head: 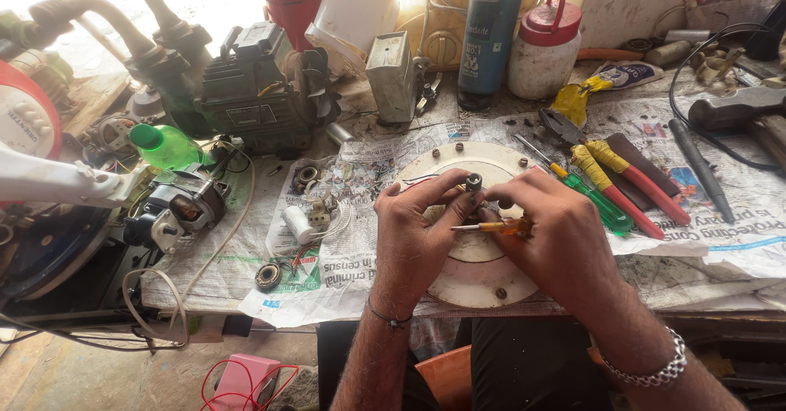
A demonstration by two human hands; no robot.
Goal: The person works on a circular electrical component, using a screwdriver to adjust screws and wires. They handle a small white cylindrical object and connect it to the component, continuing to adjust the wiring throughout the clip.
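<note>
A round plate (479,276) is laid on newspaper (344,272) spread over the counter (237,239), with pliers (622,173) set to its right, a motor (176,206) to its left, and bottles (491,34) ranged behind.

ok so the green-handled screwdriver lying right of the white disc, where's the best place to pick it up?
Grip the green-handled screwdriver around its thick green handle, coming from above. It lies flat on the newspaper beside the red-handled pliers, and the thin shaft offers less hold.

Beyond left hand (413,239): dark teal bottle (490,30), white-lettered label. Beyond right hand (557,243): white jar (544,51), red lid; flat yellow-white pouch (606,83) just beside it.
</note>
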